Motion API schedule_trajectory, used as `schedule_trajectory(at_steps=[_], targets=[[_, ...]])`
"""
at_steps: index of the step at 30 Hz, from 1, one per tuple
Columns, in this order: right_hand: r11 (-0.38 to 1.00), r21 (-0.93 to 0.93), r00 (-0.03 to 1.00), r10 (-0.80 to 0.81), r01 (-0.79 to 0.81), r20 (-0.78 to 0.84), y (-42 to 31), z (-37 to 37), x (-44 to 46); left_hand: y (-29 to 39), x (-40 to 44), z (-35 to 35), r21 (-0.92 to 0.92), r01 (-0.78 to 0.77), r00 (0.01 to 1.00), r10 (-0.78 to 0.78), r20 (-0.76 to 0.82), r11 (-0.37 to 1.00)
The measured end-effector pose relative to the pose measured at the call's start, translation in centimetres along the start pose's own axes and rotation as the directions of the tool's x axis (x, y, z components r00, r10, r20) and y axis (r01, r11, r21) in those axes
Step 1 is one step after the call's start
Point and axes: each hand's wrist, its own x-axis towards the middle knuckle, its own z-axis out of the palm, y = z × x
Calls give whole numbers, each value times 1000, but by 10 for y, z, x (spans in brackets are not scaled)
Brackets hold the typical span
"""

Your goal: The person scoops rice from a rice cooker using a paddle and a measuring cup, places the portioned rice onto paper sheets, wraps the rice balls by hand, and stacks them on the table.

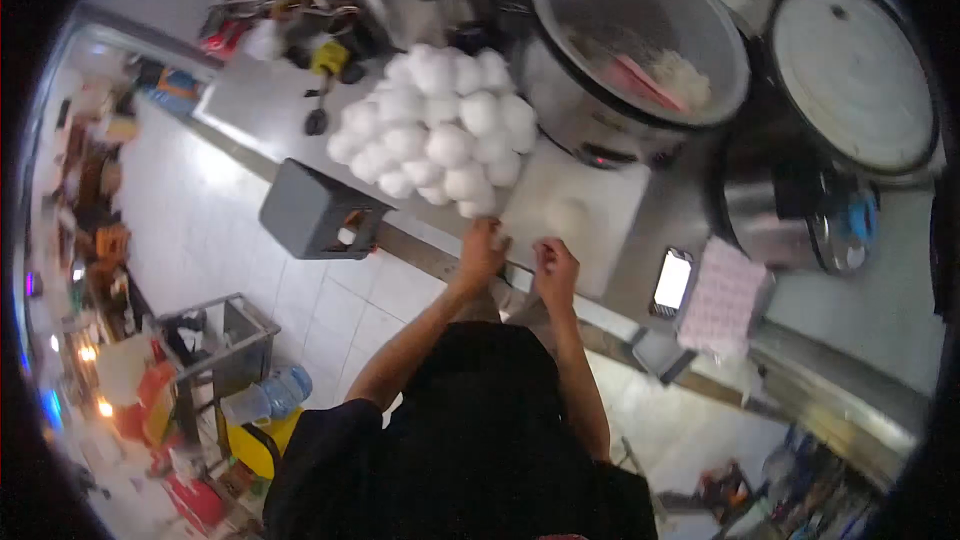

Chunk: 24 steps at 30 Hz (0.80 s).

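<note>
A large heap of white round balls (440,125) lies on the metal counter. My left hand (484,252) is at the counter's front edge, just below the heap's lowest balls, with its fingers curled. Whatever those fingers hold, if anything, is too blurred to name. Beside it, my right hand (556,270) is closed in a pinch at the front of a white board (610,205). What it pinches cannot be made out. A pale round ball (568,216) rests on that board, beyond my right hand.
Behind the board stands a large cooker (555,70) holding white food and a pink object. A round lid (855,75) leans at the right. A lit phone (672,281) lies beside a pink-patterned pack (725,295). One grey crate (305,215) stands left of the counter.
</note>
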Motion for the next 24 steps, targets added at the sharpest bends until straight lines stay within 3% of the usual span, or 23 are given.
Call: schedule_trajectory(at_steps=[1,2,3,4,5,6,7,8,9,13,17,20,21,24], targets=[[999,54,1000,5,-6,24,-1,3,1,-2,-1,5,-89,194,978,-186,93,977],[984,58,984,167,-170,58,31,2,-7,-17,-9,20,122,4,1000,-5,7,992],[992,16,990,120,-121,70,40,0,-4,-35,1,36,108,172,983,-177,41,979],[996,-57,992,-68,74,105,75,-5,1,-38,2,39,67,135,991,-135,-2,989],[961,278,1000,-17,13,11,49,-7,-1,-20,10,34,172,299,949,-312,50,939],[969,218,993,110,-118,46,61,-15,4,-60,5,63,186,111,987,-131,97,976],[920,310,970,238,-240,43,19,-21,8,-18,5,27,138,196,963,-217,158,971],[901,386,980,185,-200,77,23,-26,10,-20,5,37,106,264,950,-277,143,959],[913,348,977,204,-213,63,-10,-27,13,-48,4,61,107,140,986,-148,71,984],[915,362,983,148,-177,106,-12,-28,28,-28,9,45,84,247,939,-260,223,965],[969,203,983,110,-140,150,-2,-29,33,-13,21,25,-11,368,896,-351,273,930],[992,-63,992,-106,110,61,-8,-15,28,-7,25,23,-63,422,882,-394,259,904],[995,-95,993,2,9,116,-20,-13,25,-9,27,24,-80,424,886,-395,245,902],[829,-401,920,-366,391,140,-3,-11,16,13,28,8,-184,593,784,-510,354,784]])
